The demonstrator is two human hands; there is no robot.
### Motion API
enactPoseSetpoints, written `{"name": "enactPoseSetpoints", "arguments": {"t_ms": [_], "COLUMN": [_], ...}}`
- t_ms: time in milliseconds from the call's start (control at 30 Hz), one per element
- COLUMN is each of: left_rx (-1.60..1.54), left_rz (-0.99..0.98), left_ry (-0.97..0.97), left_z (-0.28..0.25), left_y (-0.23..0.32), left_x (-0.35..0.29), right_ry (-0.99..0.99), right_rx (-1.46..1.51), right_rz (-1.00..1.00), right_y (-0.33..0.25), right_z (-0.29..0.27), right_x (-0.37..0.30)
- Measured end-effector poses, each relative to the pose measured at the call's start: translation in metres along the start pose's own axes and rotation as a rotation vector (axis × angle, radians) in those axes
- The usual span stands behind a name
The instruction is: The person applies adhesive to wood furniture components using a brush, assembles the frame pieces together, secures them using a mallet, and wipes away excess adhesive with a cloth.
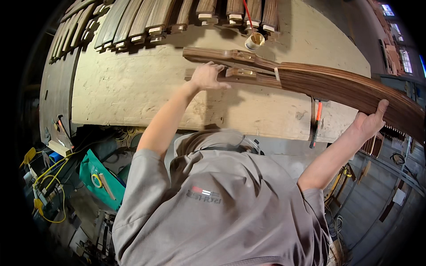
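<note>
A long dark-striped wooden assembly [328, 83] lies across the bench; its broad right part runs out past the bench's right side. Two narrow rails reach left from it: an upper rail [206, 54] and a lower rail [269, 80], each with a raised block showing a pale, cut-out patch. My left hand [207, 76] is over the left part of the lower rail, fingers and thumb spread; whether it touches the wood, I cannot tell. At the broad part's near edge, my right hand [372, 122] grips the wood, thumb up on its face and fingers hidden beneath.
Several dark wooden pieces with pale tenons [155, 17] line the far edge. A small pot [254, 41] with a red stick in it stands beyond the rails. An orange-and-black tool [317, 122] overhangs the near edge. Yellow cords [55, 170] and a green bag [101, 179] are at lower left.
</note>
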State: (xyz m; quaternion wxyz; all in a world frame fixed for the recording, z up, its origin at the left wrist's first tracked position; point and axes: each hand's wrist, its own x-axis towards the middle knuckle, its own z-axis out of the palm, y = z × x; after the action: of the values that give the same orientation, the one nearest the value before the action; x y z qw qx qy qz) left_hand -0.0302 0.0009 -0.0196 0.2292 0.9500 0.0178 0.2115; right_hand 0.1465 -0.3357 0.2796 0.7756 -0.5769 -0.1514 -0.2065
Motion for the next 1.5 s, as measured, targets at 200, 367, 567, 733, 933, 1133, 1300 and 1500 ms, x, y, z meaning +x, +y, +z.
{"name": "enactPoseSetpoints", "arguments": {"t_ms": [200, 367, 567, 733, 933, 1133, 1300, 1500], "left_rx": [-0.156, -0.182, -0.065, -0.006, 0.031, 0.051, 0.044, 0.000], "left_rz": [-0.223, -0.298, -0.346, -0.400, -0.410, -0.394, -0.361, -0.413], "left_ry": [-0.466, -0.578, -0.431, -0.481, -0.402, -0.411, -0.356, -0.395], "left_z": [0.003, -0.012, -0.001, -0.006, -0.004, -0.005, -0.002, -0.006], "left_y": [0.001, 0.008, 0.013, 0.019, 0.023, 0.029, 0.027, 0.029], "left_x": [-0.001, -0.008, -0.017, -0.015, -0.020, -0.022, -0.028, -0.022], "right_ry": [-0.045, 0.055, 0.004, -0.103, -0.238, -0.255, -0.225, -0.172], "right_rx": [0.026, 0.040, 0.110, 0.249, 0.327, 0.342, 0.356, 0.313], "right_rz": [-0.047, 0.042, 0.075, 0.209, 0.237, 0.189, 0.115, 0.185], "right_y": [-0.003, 0.011, 0.061, 0.088, 0.111, 0.095, 0.093, 0.101], "right_z": [0.006, 0.026, 0.054, 0.066, 0.066, 0.066, 0.062, 0.053], "right_x": [0.004, 0.015, 0.017, 0.014, 0.025, 0.026, 0.029, 0.031]}}
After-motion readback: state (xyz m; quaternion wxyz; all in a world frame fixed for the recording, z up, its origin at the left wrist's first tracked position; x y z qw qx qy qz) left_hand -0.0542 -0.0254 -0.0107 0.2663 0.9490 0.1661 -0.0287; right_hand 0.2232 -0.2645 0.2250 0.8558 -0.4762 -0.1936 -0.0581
